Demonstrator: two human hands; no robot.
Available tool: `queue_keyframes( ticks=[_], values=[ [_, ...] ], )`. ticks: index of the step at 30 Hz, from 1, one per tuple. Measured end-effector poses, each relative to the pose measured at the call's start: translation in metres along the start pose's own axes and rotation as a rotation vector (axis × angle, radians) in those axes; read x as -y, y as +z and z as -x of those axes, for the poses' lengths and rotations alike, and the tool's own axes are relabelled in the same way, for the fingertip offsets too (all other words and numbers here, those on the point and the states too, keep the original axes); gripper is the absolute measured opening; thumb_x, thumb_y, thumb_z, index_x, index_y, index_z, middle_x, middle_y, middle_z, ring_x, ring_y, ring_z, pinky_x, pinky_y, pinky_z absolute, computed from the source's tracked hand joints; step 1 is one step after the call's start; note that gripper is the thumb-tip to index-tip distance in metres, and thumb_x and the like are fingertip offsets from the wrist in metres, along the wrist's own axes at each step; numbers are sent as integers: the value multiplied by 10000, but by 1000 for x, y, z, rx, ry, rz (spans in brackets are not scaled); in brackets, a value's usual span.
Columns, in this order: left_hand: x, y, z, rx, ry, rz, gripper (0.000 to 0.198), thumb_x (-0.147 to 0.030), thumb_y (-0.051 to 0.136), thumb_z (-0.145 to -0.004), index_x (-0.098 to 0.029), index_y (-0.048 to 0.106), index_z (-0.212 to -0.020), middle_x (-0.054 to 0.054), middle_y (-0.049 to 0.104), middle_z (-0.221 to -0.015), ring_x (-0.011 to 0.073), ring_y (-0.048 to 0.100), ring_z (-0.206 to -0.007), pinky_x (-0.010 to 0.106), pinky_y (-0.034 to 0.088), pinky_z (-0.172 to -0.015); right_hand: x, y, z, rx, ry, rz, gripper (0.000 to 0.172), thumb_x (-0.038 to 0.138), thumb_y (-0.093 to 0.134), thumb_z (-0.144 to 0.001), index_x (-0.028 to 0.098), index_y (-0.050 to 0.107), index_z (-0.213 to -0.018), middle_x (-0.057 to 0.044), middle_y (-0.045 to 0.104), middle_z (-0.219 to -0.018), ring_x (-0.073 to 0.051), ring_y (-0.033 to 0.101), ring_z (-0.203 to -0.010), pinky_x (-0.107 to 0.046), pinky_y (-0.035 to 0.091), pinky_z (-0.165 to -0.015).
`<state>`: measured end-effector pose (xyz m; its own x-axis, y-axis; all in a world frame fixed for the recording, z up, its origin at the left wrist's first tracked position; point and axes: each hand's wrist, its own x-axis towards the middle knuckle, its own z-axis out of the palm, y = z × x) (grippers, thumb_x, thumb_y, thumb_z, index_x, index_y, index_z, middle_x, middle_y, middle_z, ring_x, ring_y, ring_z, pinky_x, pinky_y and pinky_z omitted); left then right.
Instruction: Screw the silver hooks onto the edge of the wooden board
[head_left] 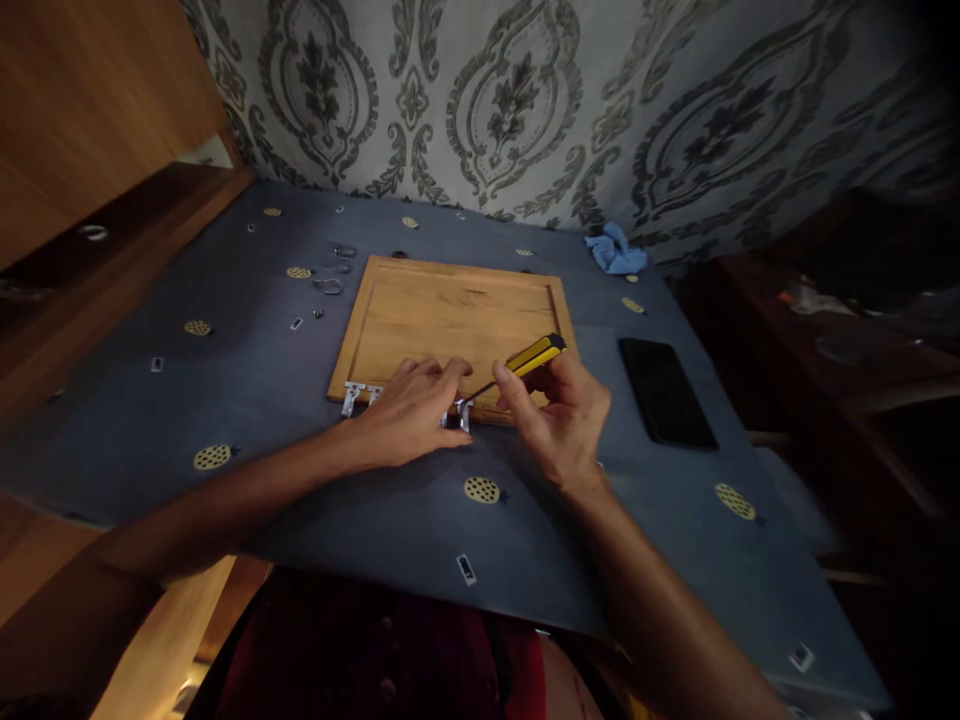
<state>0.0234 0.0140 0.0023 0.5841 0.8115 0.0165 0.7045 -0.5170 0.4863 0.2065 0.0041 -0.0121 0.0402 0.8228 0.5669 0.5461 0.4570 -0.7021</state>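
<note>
A framed wooden board (450, 310) lies flat on the table, its near edge towards me. Shiny metal brackets (350, 399) sit along that near edge, several in a row, partly covered by my left hand. My left hand (412, 410) rests over the edge, its thumb and forefinger closed around a bracket (465, 415) near the middle. In my right hand (559, 415) is a yellow and black screwdriver (536, 356), held tilted between thumb and fingers. Its thin shaft slants down to the left, and the tip meets that same bracket; the exact contact is too small to make out.
A blue cloth with pineapple prints (300, 540) covers the table. Left of the board lie loose metal hooks (330, 287) and small metal pieces (318, 313). A black phone (667, 392) lies to the right, a crumpled blue rag (616, 250) behind. Wooden furniture (97, 90) stands left.
</note>
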Motion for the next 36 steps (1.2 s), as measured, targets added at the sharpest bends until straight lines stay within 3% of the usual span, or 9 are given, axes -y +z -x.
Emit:
queue_keyframes(
  ticks=[3,7,15,18,23,27,33,36],
  values=[
    [1,1,0,1,4,-20,640,-364,789,-819,-143,443,-1311,147,643,-1223,326,565,-1198,454,416,-1019,1,1,-2,19,26,-78,276,425,712,-876,219,568,-761,27,567,-644,-125,555,-544,-269,452,-499],
    [1,2,0,0,7,-34,634,-380,788,-817,-139,448,-1295,158,635,-1230,336,571,-1189,461,428,-1005,5,-2,-8,135,142,-322,311,476,776,-826,220,689,-980,12,653,-814,-93,551,-511,-243,463,-457],
    [2,1,-1,0,16,-11,607,-359,790,-816,-177,430,-1270,129,646,-1236,324,555,-1238,460,408,-1043,11,-14,-18,321,195,-411,295,500,765,-841,218,720,-914,2,681,-737,-150,681,-611,-302,603,-608],
    [2,2,0,-9,29,-9,614,-355,789,-816,-166,427,-1274,136,635,-1256,319,549,-1246,456,405,-1048,8,-10,-15,277,173,-404,306,507,778,-828,216,713,-900,-2,681,-767,-152,675,-592,-304,596,-574],
    [1,2,0,-11,-5,-31,584,-361,778,-819,-167,440,-1255,142,635,-1219,338,571,-1196,468,439,-994,-1,2,-6,65,74,-211,360,507,800,-809,206,618,-732,20,600,-674,-126,582,-542,-264,496,-486],
    [0,2,-1,-9,-7,-32,581,-355,780,-820,-181,436,-1255,137,636,-1229,335,569,-1213,470,436,-1000,-3,5,-1,10,6,-127,367,474,779,-841,209,575,-689,20,572,-649,-127,546,-552,-268,460,-495],
    [1,2,0,-5,6,-16,591,-353,791,-818,-182,435,-1257,107,663,-1187,314,577,-1201,449,420,-1009,-6,1,3,-95,-18,-68,291,460,728,-885,221,598,-782,1,598,-720,-141,569,-588,-291,491,-527],
    [1,2,0,-11,13,-13,612,-360,795,-816,-169,433,-1271,114,660,-1196,316,571,-1209,450,413,-1018,-7,0,2,-79,-11,-53,284,467,712,-894,221,597,-812,1,598,-717,-142,571,-585,-291,495,-525]
  ],
)
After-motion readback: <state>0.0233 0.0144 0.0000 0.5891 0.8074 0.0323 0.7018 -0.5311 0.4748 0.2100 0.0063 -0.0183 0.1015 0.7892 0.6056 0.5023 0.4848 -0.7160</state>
